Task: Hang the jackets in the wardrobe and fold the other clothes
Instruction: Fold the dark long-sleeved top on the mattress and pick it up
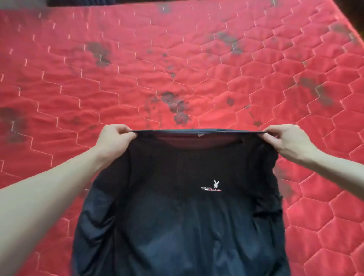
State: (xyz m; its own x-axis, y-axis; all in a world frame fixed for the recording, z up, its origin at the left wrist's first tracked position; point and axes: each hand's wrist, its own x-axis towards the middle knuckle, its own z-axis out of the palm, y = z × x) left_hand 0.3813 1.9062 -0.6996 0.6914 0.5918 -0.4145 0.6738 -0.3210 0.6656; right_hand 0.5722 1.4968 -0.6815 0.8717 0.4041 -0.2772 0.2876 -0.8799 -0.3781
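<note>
A dark navy-black garment [177,216] with a small white rabbit logo on its chest hangs spread out in front of me, above a red mattress. My left hand [116,138] pinches its top edge at the left corner. My right hand [283,139] pinches the same edge at the right corner. The top edge is pulled taut between both hands, and a dark red inner lining shows just below it. The lower part of the garment runs out of the bottom of the view.
The red quilted mattress [177,59] with a hexagon stitch pattern and several dark stains fills the view. A dark strip lies along its far edge [137,2]. Its right edge slants away at the upper right.
</note>
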